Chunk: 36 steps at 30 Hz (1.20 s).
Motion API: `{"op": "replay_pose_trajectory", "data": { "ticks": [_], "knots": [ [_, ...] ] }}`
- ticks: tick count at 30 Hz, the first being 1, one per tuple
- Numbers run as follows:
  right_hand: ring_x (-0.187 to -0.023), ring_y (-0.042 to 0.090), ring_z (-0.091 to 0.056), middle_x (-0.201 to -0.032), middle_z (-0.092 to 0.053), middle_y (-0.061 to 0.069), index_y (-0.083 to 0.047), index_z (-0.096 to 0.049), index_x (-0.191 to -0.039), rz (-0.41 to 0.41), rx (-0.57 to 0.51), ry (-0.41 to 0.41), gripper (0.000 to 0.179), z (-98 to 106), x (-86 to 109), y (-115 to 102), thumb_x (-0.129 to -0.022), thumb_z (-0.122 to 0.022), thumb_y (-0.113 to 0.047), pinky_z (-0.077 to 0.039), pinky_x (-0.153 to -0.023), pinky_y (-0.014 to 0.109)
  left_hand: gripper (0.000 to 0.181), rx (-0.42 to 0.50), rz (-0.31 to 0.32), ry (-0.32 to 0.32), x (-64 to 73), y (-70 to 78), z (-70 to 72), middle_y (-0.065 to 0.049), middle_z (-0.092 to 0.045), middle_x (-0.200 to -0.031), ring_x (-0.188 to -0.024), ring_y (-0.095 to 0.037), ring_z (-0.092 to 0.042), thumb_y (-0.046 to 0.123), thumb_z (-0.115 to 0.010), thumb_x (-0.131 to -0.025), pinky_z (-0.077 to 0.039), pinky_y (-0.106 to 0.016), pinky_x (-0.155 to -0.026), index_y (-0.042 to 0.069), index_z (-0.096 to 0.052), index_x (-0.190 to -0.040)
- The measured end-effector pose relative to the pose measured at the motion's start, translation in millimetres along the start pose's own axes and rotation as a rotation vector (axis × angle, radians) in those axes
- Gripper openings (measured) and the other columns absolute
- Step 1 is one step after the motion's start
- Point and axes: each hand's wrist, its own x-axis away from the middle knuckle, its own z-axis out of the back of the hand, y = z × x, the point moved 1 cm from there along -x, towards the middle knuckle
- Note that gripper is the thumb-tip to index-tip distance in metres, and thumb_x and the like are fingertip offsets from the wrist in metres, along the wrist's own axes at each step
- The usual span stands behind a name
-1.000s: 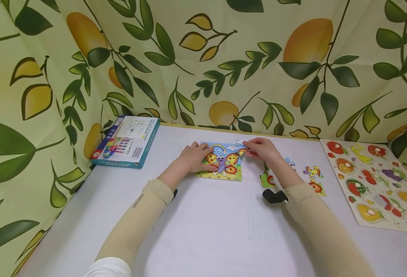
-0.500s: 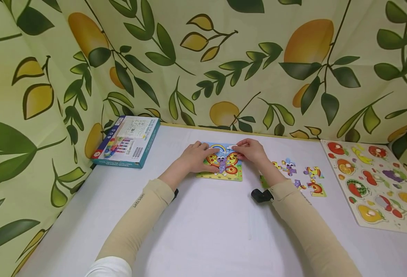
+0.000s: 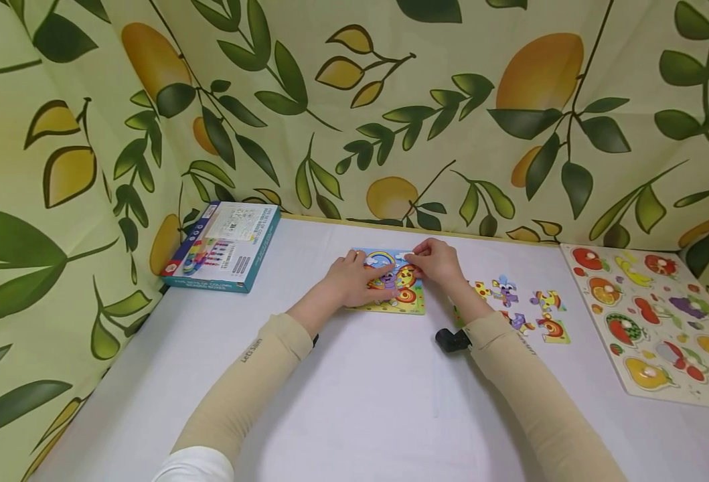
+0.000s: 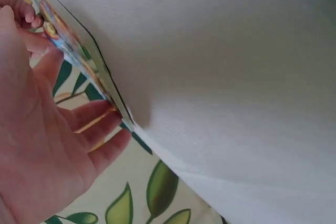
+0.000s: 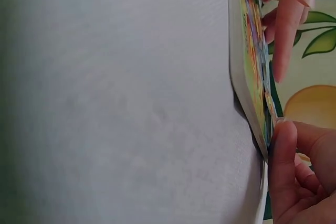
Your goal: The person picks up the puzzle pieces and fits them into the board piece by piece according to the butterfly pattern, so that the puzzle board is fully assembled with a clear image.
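A small square jigsaw board [image 3: 413, 308] with a butterfly and rainbow picture lies on the white table. My left hand [image 3: 354, 278] rests over its left side, fingers spread and fairly straight, with the thumb and index finger reaching across the butterfly. In the left wrist view, fingertips of that left hand [image 4: 58, 124] meet the board's edge. At the upper right corner, my right hand [image 3: 437, 261] pinches a puzzle piece [image 5: 271, 103] between thumb and index finger. That piece sits slightly raised above the picture in the right wrist view, and the fingers hide much of it.
Several loose puzzle pieces [image 3: 505, 292] lie to the right, some partly behind the right forearm. Farther right is a wooden fruit puzzle board [image 3: 622, 361]. A teal-edged box [image 3: 227, 244] lies at the back left. Behind the table hangs a fruit-and-leaf patterned cloth [image 3: 390, 154].
My right hand has moved left with the puzzle piece, from beyond the board's corner to over its upper right. My left hand has shifted slightly right across the picture.
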Motion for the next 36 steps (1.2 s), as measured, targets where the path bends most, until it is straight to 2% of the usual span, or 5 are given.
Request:
{"op": "replay_pose_trajectory", "data": {
  "ticks": [9,25,36],
  "knots": [
    [-0.055,0.008,-0.058,-0.078,-0.060,0.006,0.002,-0.057,-0.108,0.005,0.023,-0.009,0.031,0.1,-1.9,2.5,-0.093,-0.068,-0.023,-0.048,-0.054,0.018,0.076,-0.063,0.028,-0.006,-4.4,5.2,-3.8,-0.019,-0.031,-0.148,-0.135,-0.032,-0.028,0.085,-0.027,-0.083,-0.035,-0.047,-0.102,0.049,-0.024,-0.151],
    [-0.054,0.006,-0.060,-0.080,-0.062,0.007,0.003,-0.056,-0.112,-0.063,-0.030,-0.024,0.035,0.9,-2.5,2.9,-0.092,-0.070,-0.023,-0.051,-0.056,0.018,0.076,-0.065,0.029,-0.010,-1.6,7.8,-2.2,-0.018,-0.028,-0.150,-0.134,-0.031,-0.028,0.084,-0.026,-0.085,-0.037,-0.048,-0.101,0.048,-0.024,-0.151],
    [-0.053,0.006,-0.060,-0.081,-0.062,0.006,0.003,-0.056,-0.111,-0.073,-0.044,-0.039,0.035,0.9,-3.4,2.1,-0.091,-0.071,-0.022,-0.051,-0.055,0.018,0.075,-0.075,0.035,-0.029,2.4,8.9,1.8,-0.018,-0.027,-0.152,-0.136,-0.031,-0.027,0.083,-0.026,-0.085,-0.038,-0.047,-0.100,0.048,-0.021,-0.152]
  ]
}}
